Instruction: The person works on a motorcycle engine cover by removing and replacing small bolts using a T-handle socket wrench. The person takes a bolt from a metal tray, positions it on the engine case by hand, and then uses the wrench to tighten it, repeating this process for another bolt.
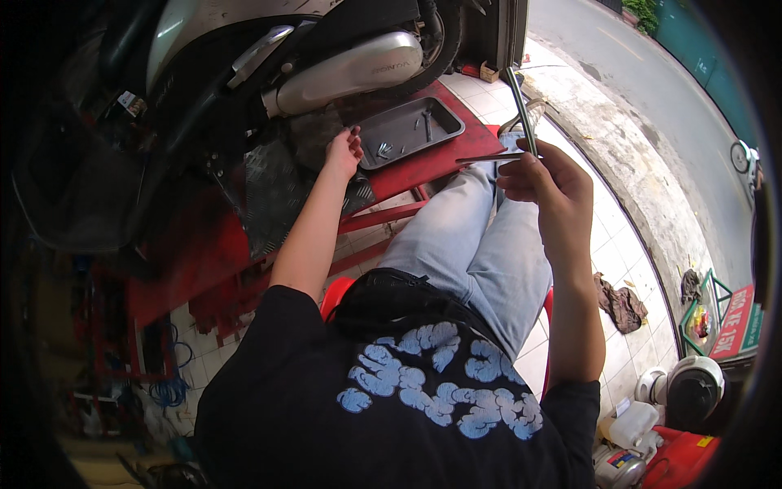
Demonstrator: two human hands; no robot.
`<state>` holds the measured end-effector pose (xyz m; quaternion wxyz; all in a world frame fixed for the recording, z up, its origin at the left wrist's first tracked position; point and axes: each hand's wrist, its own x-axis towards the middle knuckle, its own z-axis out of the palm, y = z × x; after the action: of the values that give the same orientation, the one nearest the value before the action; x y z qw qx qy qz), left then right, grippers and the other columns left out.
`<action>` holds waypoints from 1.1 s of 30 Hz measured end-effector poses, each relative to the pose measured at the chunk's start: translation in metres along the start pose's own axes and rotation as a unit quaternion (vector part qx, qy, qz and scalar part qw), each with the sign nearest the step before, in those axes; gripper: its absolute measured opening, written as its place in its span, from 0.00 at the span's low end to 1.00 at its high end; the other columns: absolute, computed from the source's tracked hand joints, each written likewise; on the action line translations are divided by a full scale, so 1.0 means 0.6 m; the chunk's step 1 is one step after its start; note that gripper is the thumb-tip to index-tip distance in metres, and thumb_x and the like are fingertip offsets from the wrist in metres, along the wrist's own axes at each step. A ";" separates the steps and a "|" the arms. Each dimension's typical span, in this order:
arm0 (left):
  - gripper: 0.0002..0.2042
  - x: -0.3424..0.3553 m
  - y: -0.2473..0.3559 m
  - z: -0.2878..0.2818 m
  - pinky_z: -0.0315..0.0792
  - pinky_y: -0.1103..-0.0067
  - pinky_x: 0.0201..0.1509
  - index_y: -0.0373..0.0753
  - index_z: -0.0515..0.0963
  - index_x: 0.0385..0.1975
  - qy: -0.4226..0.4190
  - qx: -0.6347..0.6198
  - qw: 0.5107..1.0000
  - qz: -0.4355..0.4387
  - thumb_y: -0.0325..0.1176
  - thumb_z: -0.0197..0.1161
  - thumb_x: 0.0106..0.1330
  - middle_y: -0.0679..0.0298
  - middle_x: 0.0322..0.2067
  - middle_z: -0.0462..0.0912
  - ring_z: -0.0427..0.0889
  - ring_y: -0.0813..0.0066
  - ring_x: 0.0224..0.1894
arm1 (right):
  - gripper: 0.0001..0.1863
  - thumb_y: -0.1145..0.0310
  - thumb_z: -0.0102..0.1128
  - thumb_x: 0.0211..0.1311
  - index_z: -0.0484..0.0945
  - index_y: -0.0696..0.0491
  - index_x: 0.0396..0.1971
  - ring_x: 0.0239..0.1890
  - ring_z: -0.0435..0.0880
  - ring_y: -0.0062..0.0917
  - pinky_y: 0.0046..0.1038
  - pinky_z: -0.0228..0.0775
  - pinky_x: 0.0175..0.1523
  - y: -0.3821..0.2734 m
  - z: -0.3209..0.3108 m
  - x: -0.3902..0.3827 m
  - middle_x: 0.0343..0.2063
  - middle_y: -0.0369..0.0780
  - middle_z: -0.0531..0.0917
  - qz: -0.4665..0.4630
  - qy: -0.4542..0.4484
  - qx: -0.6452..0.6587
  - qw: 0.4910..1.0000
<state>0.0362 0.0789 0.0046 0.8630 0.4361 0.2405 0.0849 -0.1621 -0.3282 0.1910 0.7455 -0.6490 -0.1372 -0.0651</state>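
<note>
Raised at the right, my right hand (554, 175) grips a long chrome T-shaped wrench (519, 106), its thinner crossbar pointing left above my thighs. My left hand (345, 150) is beside the left end of a grey metal tray (456, 122), its fingers curled; whatever they may hold is too small to make out. In the tray lie several small silver bolts (384, 151) and a longer tool (428, 125). The tray rests on a red bench (460, 154).
A scooter (342, 73) stands on the bench behind the tray, beside a black textured plate (269, 208). A brown rag (619, 301) lies on the tiled floor at right, near a sign (729, 322), jugs (627, 424) and a red container (680, 456). A street runs beyond the doorway.
</note>
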 end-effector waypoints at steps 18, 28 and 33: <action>0.11 0.037 -0.052 0.064 0.78 0.65 0.49 0.47 0.85 0.38 -0.114 0.829 0.502 0.218 0.30 0.70 0.54 0.58 0.45 0.84 0.83 0.59 0.49 | 0.17 0.69 0.53 0.71 0.76 0.66 0.52 0.32 0.88 0.27 0.24 0.80 0.38 -0.005 -0.004 0.000 0.32 0.46 0.86 0.010 0.015 -0.018 1.000; 0.09 0.023 -0.045 0.032 0.78 0.70 0.44 0.39 0.81 0.40 0.001 0.631 0.712 0.309 0.32 0.66 0.63 0.57 0.42 0.85 0.84 0.65 0.41 | 0.16 0.69 0.53 0.71 0.76 0.66 0.51 0.32 0.87 0.26 0.23 0.80 0.37 -0.007 -0.010 0.001 0.31 0.45 0.86 -0.009 0.018 -0.001 1.000; 0.08 -0.008 -0.001 0.001 0.75 0.83 0.32 0.32 0.75 0.46 0.045 0.263 0.935 0.232 0.29 0.57 0.72 0.62 0.37 0.85 0.81 0.80 0.32 | 0.16 0.68 0.54 0.71 0.77 0.65 0.50 0.33 0.87 0.26 0.24 0.80 0.38 -0.013 -0.012 0.000 0.32 0.44 0.86 -0.021 0.023 -0.020 0.999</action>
<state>0.0324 0.0766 0.0058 0.6623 0.6867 0.1847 0.2360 -0.1632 -0.3364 0.1975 0.7335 -0.6594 -0.1326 -0.0983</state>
